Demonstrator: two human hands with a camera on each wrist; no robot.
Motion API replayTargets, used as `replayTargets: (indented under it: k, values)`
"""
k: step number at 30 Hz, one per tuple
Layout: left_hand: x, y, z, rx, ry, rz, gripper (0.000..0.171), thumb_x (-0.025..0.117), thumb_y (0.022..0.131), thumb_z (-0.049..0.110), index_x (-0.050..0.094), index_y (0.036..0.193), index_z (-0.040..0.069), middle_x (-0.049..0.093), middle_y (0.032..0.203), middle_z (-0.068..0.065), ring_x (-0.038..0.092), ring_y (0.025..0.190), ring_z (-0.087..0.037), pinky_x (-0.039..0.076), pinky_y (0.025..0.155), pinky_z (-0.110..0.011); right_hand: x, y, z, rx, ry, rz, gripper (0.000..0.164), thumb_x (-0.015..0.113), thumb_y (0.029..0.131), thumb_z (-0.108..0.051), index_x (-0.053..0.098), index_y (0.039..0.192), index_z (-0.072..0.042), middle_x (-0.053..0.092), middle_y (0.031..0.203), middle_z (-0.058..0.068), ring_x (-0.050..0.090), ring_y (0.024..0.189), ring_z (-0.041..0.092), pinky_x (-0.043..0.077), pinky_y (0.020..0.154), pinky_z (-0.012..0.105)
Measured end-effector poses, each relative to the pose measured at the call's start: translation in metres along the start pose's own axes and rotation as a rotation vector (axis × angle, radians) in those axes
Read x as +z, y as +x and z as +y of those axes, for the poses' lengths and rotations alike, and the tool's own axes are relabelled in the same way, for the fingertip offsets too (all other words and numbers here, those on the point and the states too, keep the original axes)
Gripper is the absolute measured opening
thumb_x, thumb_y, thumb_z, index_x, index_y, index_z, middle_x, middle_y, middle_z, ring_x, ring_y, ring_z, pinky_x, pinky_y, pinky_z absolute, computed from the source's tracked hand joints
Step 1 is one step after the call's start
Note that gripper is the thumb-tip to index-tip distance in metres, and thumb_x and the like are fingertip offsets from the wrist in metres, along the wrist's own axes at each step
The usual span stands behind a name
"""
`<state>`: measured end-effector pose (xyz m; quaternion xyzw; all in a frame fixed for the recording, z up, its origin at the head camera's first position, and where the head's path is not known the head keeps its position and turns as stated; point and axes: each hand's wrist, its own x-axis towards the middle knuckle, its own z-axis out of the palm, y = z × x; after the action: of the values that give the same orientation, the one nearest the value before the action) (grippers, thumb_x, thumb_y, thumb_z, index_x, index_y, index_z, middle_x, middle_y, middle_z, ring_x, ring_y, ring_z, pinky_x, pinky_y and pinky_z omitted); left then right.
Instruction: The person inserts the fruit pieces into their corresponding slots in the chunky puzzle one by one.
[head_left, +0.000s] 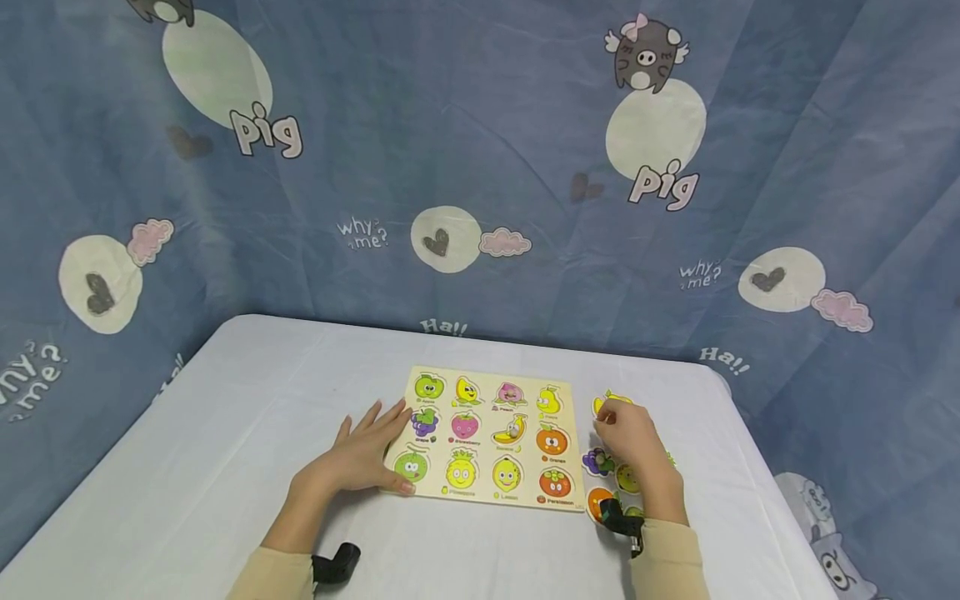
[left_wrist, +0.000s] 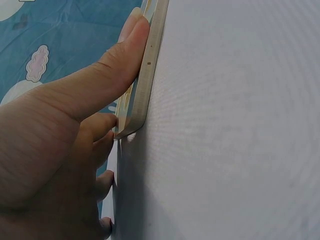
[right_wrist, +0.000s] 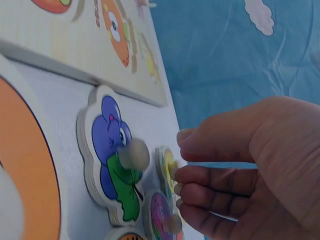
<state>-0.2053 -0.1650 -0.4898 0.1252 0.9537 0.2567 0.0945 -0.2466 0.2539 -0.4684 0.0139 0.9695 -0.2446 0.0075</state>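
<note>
Spreading left hand [head_left: 356, 458] on board [head_left: 483, 458], right [head_left: 633, 435] curled

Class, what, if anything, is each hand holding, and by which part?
No hold shows: the left hand touches the board at its left edge; the right hand pinches nothing visible.

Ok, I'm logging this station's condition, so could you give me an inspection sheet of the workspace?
Surface: white-topped table
Job's things: fruit board lying flat; loose fruit pieces, some visibly knobbed, to its right
Clutter: nothing seen
Hands: left hand touches the board's left side; right hand is at the loose pieces, its grip unclear
Cables: nothing seen
Surroundings: blue printed fabric behind the table
</note>
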Motion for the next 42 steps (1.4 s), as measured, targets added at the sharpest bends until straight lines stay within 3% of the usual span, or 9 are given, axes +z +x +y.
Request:
replayTargets:
  k: [8, 13, 23, 33, 42]
  values:
    - [0.000, 0.002, -0.001, 0.000, 0.011, 0.005, 0.133, 0.087, 0.048, 0.065, 0.031, 0.156, 0.011, 0.022, 0.167, -0.009, 0.007, 0.154, -0.044, -0.002, 0.115, -0.076, -0.007, 0.000, 0.009, 0.053, 0.022, -0.031, 0.017, 0.063, 0.090, -0.015, 0.069, 0.101, -0.004, 0.068, 0.089, 0.009, 0.058, 0.072, 0.019, 0.049, 0.066, 0.031]
    - [0.000, 0.003, -0.001, -0.004, 0.011, 0.007, 0.134, 0.087, 0.047, 0.066, 0.031, 0.156, 0.011, 0.022, 0.167, -0.008, 0.007, 0.154, -0.044, -0.002, 0.115, -0.076, -0.008, 0.001, 0.013, 0.066, 0.007, -0.030, 0.016, 0.065, 0.088, -0.015, 0.070, 0.099, -0.004, 0.069, 0.093, 0.011, 0.057, 0.079, 0.021, 0.053, 0.071, 0.035]
    - [0.000, 0.001, -0.001, 0.005, -0.002, 0.008, 0.134, 0.087, 0.047, 0.065, 0.031, 0.156, 0.010, 0.022, 0.166, -0.009, 0.008, 0.154, -0.045, -0.002, 0.115, -0.076, -0.012, -0.004, 0.018, 0.117, 0.012, -0.060, 0.010, 0.064, 0.086, -0.012, 0.067, 0.085, -0.003, 0.065, 0.082, 0.010, 0.055, 0.072, 0.022, 0.045, 0.058, 0.029]
    - [0.006, 0.003, -0.005, 0.005, -0.009, 0.005, 0.137, 0.083, 0.045, 0.072, 0.030, 0.157, 0.012, 0.019, 0.167, -0.008, 0.005, 0.155, -0.044, -0.005, 0.116, -0.074, -0.013, -0.009, 0.021, 0.163, 0.002, -0.116, 0.016, 0.067, 0.088, -0.018, 0.065, 0.081, -0.004, 0.060, 0.075, 0.008, 0.054, 0.069, 0.020, 0.042, 0.058, 0.028]
    - [0.001, 0.001, -0.001, -0.003, 0.009, -0.002, 0.134, 0.085, 0.047, 0.068, 0.031, 0.156, 0.011, 0.020, 0.167, -0.008, 0.007, 0.154, -0.045, -0.002, 0.115, -0.075, -0.012, -0.009, 0.021, 0.144, 0.005, -0.110, 0.014, 0.067, 0.088, -0.016, 0.065, 0.081, -0.004, 0.060, 0.076, 0.008, 0.054, 0.070, 0.021, 0.042, 0.057, 0.028]
